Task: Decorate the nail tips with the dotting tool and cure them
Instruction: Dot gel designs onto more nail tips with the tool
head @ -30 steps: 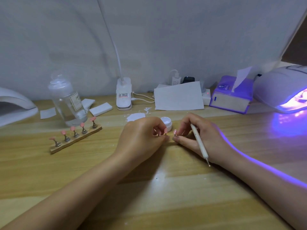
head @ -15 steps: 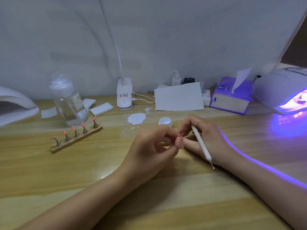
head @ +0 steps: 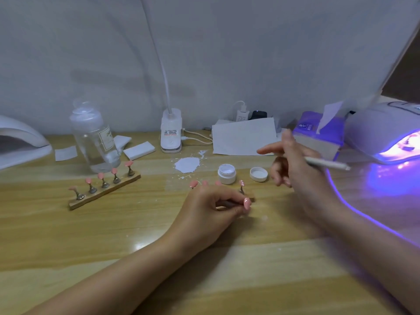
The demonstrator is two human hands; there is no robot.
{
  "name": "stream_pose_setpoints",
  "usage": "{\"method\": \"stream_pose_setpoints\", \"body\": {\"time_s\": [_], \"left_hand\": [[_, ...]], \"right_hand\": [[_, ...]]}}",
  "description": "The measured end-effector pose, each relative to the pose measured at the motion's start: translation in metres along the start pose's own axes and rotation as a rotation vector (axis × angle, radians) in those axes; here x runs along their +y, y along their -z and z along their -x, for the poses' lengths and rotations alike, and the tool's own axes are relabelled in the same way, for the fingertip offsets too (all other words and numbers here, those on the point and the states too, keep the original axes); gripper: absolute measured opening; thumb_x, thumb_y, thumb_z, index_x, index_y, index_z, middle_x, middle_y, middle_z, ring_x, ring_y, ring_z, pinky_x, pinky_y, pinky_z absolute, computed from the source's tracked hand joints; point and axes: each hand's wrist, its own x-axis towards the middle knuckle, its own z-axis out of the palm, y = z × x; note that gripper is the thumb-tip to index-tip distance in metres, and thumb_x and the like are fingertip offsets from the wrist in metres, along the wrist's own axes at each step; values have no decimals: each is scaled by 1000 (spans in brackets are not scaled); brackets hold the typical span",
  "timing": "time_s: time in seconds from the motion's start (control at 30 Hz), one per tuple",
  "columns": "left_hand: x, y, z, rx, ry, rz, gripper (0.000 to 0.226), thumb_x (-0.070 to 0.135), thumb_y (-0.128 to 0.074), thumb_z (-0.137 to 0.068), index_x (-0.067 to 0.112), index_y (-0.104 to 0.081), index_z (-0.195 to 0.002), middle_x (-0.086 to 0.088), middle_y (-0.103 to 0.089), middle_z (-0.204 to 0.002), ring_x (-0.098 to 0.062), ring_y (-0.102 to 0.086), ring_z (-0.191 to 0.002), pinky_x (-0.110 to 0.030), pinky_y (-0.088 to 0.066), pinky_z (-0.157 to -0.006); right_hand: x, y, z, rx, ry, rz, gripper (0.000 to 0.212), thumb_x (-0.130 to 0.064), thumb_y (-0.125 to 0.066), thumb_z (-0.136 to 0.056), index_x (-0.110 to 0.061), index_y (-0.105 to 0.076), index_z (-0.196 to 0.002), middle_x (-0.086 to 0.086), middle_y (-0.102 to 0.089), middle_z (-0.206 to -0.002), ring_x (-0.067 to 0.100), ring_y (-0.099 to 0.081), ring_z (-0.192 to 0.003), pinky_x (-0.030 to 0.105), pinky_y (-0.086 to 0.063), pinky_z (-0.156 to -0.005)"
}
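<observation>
My left hand (head: pixel 213 206) grips a wooden nail stand (head: pixel 251 199) at the table's middle, with pink tips (head: pixel 241 183) standing up behind my fingers. My right hand (head: pixel 295 169) is raised to the right of it and holds the white dotting tool (head: pixel 327 164) between its fingers, the tool pointing right toward the lit UV lamp (head: pixel 386 133). An open white gel jar (head: pixel 226 173) and its lid (head: pixel 258 174) sit just behind the stand. A second wooden stand (head: pixel 103 193) with several pink tips lies to the left.
A clear bottle (head: pixel 95 137), white pads (head: pixel 139 150) and another lamp (head: pixel 20 142) are at the back left. A clip light base (head: pixel 171 135), a white smear (head: pixel 187 165), a paper sheet (head: pixel 244 136) and a tissue pack (head: pixel 318 135) line the back.
My right hand has lifted off the stand and swung up and right with the dotting tool. The left hand stays on the stand; the jar and its lid now show.
</observation>
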Motion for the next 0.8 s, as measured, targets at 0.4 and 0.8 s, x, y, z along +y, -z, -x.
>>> {"method": "stream_pose_setpoints", "body": {"time_s": [0.4, 0.8], "left_hand": [[0, -3, -1, -2, 71, 1, 8, 13, -67, -82, 16, -71, -75, 13, -70, -69, 13, -58, -72, 13, -13, -77], [-1, -2, -1, -13, 81, 46, 9, 10, -67, -82, 12, -70, -74, 11, -68, -63, 12, -56, -70, 12, -19, -72]], "right_hand": [[3, -30, -50, -142, -64, 366, 42, -31, -63, -84, -17, -43, -50, -9, -50, -34, 5, -53, -47, 17, -42, -54], [9, -50, -58, -175, 35, 554, 32, -15, -61, -71, -18, -42, -46, -9, -47, -39, 13, -46, -53, 26, -36, -53]]}}
